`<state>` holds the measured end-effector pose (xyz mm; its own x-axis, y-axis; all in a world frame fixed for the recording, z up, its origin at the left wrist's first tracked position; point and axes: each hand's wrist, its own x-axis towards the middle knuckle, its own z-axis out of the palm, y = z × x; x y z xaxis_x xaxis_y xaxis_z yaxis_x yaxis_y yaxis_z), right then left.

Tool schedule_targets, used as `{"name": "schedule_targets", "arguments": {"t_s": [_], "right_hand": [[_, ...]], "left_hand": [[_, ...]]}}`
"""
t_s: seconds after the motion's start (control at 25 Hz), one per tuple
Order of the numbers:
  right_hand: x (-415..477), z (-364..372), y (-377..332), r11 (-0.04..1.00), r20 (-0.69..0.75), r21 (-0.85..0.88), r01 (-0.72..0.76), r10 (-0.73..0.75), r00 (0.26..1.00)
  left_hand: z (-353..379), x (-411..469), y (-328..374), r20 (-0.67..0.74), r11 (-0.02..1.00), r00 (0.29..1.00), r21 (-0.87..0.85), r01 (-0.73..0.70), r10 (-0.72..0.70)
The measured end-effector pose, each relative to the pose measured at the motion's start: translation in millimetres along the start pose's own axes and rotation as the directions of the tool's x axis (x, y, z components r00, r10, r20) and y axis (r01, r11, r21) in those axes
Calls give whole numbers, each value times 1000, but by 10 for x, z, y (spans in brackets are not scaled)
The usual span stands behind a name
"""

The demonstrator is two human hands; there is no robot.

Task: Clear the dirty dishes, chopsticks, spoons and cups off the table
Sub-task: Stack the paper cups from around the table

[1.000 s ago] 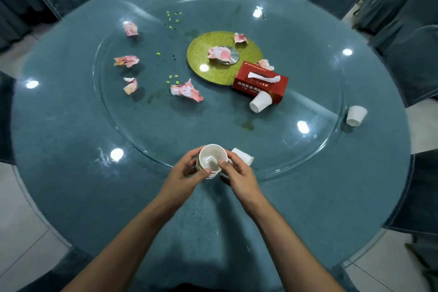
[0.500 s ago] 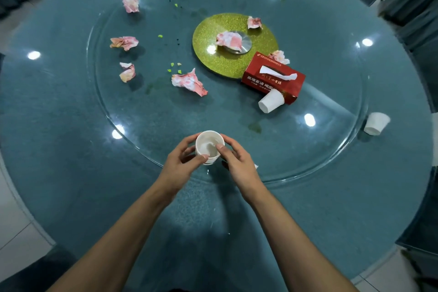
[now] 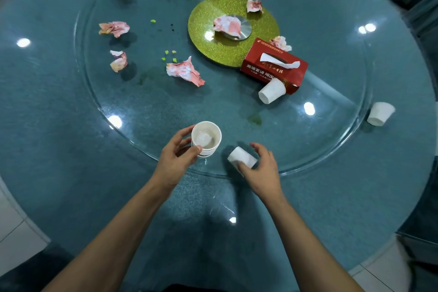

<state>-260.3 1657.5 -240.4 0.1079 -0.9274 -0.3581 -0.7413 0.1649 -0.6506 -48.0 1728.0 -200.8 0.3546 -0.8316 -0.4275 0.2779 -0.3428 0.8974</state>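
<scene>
In front of the red box (image 3: pixel 272 67) printed "高端宴请", left grip (image 3: pixel 176 160) holds stacked cups (image 3: pixel 206 138), right grip (image 3: pixel 263 169) clasps tipped cup (image 3: pixel 242 159).

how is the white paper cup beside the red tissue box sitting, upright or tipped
Tipped: the white paper cup lies on its side on the glass turntable, beside the red tissue box.

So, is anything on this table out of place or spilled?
Yes. Three paper cups lie on their sides: the middle cup by the tissue box, the far-right cup off the turntable, the near cup in the right hand. Stained crumpled napkins and green scraps litter the glass, plus a greenish smear.
</scene>
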Motion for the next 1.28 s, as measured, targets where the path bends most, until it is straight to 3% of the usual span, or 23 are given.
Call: {"name": "schedule_targets", "arguments": {"t_s": [0.08, 0.2, 0.4, 0.52, 0.68, 0.8, 1.0, 1.28], "right_hand": [[-24, 30, 101, 994, 54, -110, -23, 29, 998], [-16, 89, 147, 991, 58, -127, -28, 36, 998], [-21, -37, -86, 991, -3, 131, -28, 29, 1000], [17, -226, -416, 965, -103, 244, 99, -76, 992], [-9, -499, -904, 911, -199, 261, 319, -273, 941], [-52, -542, -1115, 875, -124, 234, 424, -406, 906], [-18, -493, -1175, 827, 2, 40, 560, -561, 828], [131, -521, -1190, 797, 101, -110, 593, -585, 805]], "left_hand": [[6, -1, -9, -3, 1000, 1000, -17, 5, -5], [16, -2, -11, -1, 1000, 1000, -25, 1, -1], [45, 1, -11, 3, 1000, 1000, -7, -13, 13], [54, 24, -10, 10, 1000, 1000, -6, -17, 17], [47, 51, -36, 36, 999, 998, 2, -44, 44], [50, 80, -43, 40, 1000, 999, -3, -31, 31], [121, 135, 19, 47, 999, 998, -12, -39, 39], [187, 241, 93, 60, 998, 996, -8, -65, 65]]}}
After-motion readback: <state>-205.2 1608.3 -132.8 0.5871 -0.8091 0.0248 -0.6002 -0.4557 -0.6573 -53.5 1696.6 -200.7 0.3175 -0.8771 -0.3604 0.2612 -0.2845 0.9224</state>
